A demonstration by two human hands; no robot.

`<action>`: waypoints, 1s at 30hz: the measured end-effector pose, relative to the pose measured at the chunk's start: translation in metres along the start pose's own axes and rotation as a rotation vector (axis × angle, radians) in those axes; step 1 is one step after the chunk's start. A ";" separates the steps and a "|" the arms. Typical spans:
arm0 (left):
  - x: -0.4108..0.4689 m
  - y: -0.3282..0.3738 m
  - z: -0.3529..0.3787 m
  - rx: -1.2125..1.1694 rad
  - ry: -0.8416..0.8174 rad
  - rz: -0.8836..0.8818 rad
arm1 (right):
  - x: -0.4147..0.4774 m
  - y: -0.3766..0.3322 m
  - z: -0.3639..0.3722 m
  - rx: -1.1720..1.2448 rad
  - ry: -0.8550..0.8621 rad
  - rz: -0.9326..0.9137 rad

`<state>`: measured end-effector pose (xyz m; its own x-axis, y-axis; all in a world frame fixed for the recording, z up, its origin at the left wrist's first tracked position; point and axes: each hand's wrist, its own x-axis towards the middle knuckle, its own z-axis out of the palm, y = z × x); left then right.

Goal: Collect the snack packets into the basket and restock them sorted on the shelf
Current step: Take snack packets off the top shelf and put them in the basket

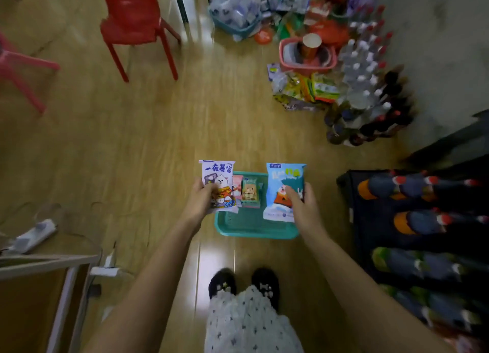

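Clutter on a wooden floor (158, 127)
A red plastic chair (129, 24) stands far left, a pink chair (29, 61) beside it; capped bottles (362, 72) cluster far right.

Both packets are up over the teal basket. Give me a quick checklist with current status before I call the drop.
1. Grip of left hand on purple packet: ok.
2. Grip of right hand on blue packet: ok.
3. The teal basket sits below both packets: ok.
4. Bare mesh free in the basket's near half: ok.
5. The small packets already inside lie flat: cannot tell.
6. Free space on the shelf to the right: cannot tell.
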<state>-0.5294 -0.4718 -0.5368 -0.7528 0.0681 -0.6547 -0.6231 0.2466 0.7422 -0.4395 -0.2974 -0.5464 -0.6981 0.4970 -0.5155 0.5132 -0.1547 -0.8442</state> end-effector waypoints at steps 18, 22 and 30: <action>0.418 -0.299 0.066 0.217 0.001 0.199 | 0.347 0.346 0.124 -0.257 -0.021 -0.043; 0.431 -0.309 0.072 0.335 0.095 0.313 | 0.359 0.362 0.132 -0.362 0.073 -0.115; 0.420 -0.294 0.082 0.903 0.265 0.287 | 0.354 0.357 0.131 -0.724 0.191 -0.075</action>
<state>-0.6454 -0.4365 -1.0414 -0.9421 0.0493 -0.3316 -0.0961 0.9079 0.4079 -0.5689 -0.2884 -1.0495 -0.6793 0.6338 -0.3698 0.7136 0.4530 -0.5345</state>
